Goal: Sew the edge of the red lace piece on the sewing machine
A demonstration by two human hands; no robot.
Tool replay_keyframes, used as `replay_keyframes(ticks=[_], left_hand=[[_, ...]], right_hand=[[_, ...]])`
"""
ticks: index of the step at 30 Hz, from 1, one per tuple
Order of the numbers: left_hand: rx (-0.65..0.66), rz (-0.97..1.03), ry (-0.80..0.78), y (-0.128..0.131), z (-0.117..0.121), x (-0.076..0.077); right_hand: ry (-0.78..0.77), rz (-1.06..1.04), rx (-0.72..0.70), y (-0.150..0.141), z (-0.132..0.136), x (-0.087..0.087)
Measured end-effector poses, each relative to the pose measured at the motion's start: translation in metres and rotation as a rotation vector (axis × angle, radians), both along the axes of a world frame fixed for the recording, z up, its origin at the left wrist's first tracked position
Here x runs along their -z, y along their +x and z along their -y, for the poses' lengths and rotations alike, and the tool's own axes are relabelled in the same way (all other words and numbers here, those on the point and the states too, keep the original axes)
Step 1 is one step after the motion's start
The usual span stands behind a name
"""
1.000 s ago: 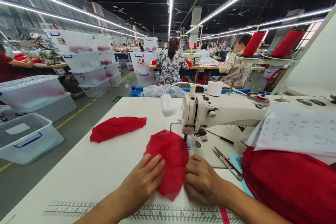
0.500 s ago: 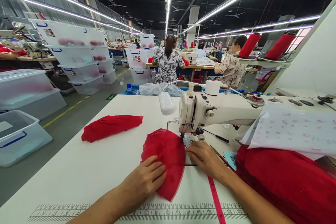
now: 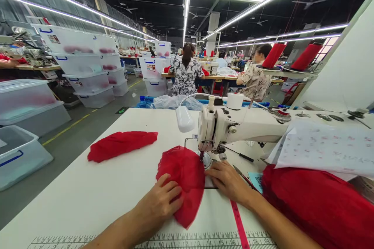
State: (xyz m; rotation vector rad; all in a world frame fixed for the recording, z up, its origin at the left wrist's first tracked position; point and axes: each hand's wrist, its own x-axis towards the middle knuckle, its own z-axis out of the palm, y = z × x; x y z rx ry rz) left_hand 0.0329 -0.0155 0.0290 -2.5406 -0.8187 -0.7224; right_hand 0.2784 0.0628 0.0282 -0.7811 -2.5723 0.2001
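- Two hands are at work on one piece of red cloth, which lies on the table [image 3: 122, 202] just in front and to the left of the sewing machine [image 3: 239, 120], its right edge reaching the presser foot [image 3: 201, 156].
- The left hand [image 3: 166, 199] rests on the cloth [image 3: 191, 198], fingers loosely spread and a little bent, pressing down rather than gripping.
- The right hand [image 3: 229, 181] is just in front of the sewing machine's needle, half curled, fingertips at the cloth's right edge; whether they pinch it I cannot tell.
- As for progress, this piece looks partway through: it appears to be in place at the foot, but it is not clear of the machine. No finished seam can be made out, so how much of the edge is stitched is uncertain.
- One folded red piece [image 3: 122, 146] lies apart, well left of the sewing machine, with neither hand on it; whether it is done or waiting does not show.
- A large red heap [image 3: 315, 202] sits to the right of the sewing machine's needle end, partly under paper sheets [image 3: 324, 146]; it seems to be more of the same material, untouched at this moment.
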Motion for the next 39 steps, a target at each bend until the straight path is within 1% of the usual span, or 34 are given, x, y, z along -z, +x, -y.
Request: replay_keyframes(ticks=[4,8,10,12,14,17,21,23,26,29,35,39], left_hand=[[-0.007,0.027,-0.027,0.0,-0.002,-0.001],[-0.049,0.04,-0.105,-0.004,-0.004,-0.007],[-0.095,0.04,-0.206,-0.006,-0.003,-0.012],[-0.128,-0.017,-0.358,-0.005,-0.002,-0.018],[-0.086,-0.11,-0.497,-0.003,-0.002,-0.024],[0.005,-0.195,-0.627,0.005,-0.006,-0.033],[0.021,-0.217,-0.782,0.017,-0.014,-0.047],[-0.001,-0.204,-0.837,0.021,-0.016,-0.051],[-0.041,-0.192,-0.884,0.024,-0.018,-0.051],[-0.048,-0.18,-0.906,0.026,-0.02,-0.049],[-0.123,-0.216,-0.952,0.028,-0.028,-0.052],[-0.124,-0.123,-0.921,0.029,-0.033,-0.043]], right_hand=[[0.061,0.008,-0.018,0.0,0.0,0.002],[0.109,-0.003,-0.017,-0.002,0.0,0.005],[0.128,-0.015,-0.023,-0.003,0.001,0.007],[0.149,-0.018,-0.03,-0.004,0.001,0.007],[0.168,-0.02,-0.03,-0.005,0.002,0.008],[0.183,-0.028,-0.021,-0.006,0.002,0.007],[0.204,-0.038,-0.055,-0.008,0.004,0.004],[0.21,-0.045,-0.074,-0.009,0.005,0.002],[0.218,-0.054,-0.083,-0.01,0.005,0.001],[0.236,-0.048,-0.072,-0.01,0.003,0.002],[0.266,0.006,-0.016,-0.01,-0.006,0.007],[0.28,0.055,0.023,-0.01,-0.009,0.008]])
